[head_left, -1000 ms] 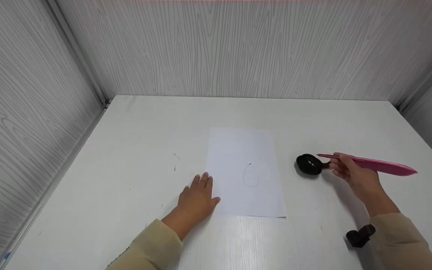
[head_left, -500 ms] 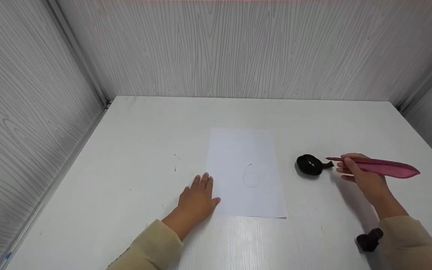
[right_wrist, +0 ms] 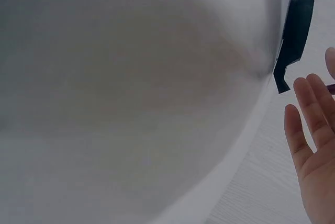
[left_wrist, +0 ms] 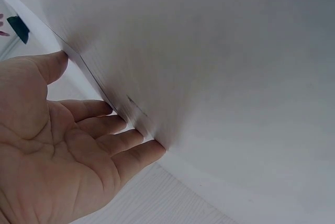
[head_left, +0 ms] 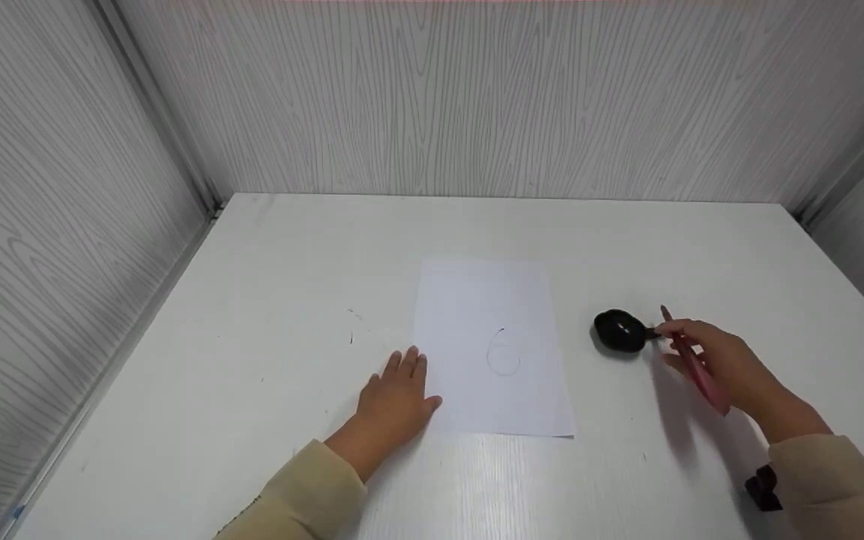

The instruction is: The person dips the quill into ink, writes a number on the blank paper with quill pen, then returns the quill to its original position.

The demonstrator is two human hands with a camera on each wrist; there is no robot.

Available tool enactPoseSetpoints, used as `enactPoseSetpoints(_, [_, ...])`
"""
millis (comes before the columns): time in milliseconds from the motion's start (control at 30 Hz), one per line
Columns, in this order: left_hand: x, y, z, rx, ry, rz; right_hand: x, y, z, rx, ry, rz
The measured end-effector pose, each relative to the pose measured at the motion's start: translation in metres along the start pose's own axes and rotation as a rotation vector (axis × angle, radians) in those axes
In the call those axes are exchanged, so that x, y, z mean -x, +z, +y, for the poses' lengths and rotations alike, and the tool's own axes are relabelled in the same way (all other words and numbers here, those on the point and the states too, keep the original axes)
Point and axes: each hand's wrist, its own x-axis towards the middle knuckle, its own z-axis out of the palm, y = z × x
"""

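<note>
In the head view a white sheet of paper [head_left: 484, 300] lies on the table, bearing a thin drawn mark like a 6. My left hand [head_left: 393, 405] rests flat at its left edge, fingers straight; the left wrist view has the fingertips touching the surface. Between thumb and fingers, my right hand [head_left: 732, 367] holds a pink feather-shaped pen [head_left: 696, 373], tip pointing away and up. Just left of that hand sits a shallow black dish [head_left: 619, 331] with a short handle, the fingertips close to the handle's end. Whether they touch it, I cannot tell; the right wrist view displays a gap.
The white tabletop [head_left: 312, 255] carries a few small dark marks left of the paper. Grey wood-grain panels [head_left: 432, 97] enclose the back and both sides. A black device [head_left: 763, 489] sits at the right sleeve.
The right hand has turned, swinging the pen's feather end from pointing right to pointing down toward the near side. Left hand, paper and dish have stayed put.
</note>
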Motion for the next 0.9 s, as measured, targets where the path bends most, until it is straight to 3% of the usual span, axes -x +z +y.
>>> enactPoseSetpoints(233, [0.0002, 0.0019, 0.0011, -0.005, -0.008, 0.009, 0.0035, -0.0041, 0.0012, 0.135, 0.068, -0.242])
enactPoseSetpoints(400, [0.0004, 0.0017, 0.001, -0.015, -0.004, 0.011, 0.0048, -0.003, 0.0001, 0.195, 0.068, -0.278])
enactPoseSetpoints(600, [0.0014, -0.0004, -0.0002, -0.022, 0.003, 0.006, 0.0063, -0.0045, -0.0012, 0.184, 0.067, -0.287])
enactPoseSetpoints(900, [0.0016, -0.0026, 0.0016, -0.023, 0.002, 0.013, 0.0066, -0.0006, 0.0037, 0.26, -0.026, -0.288])
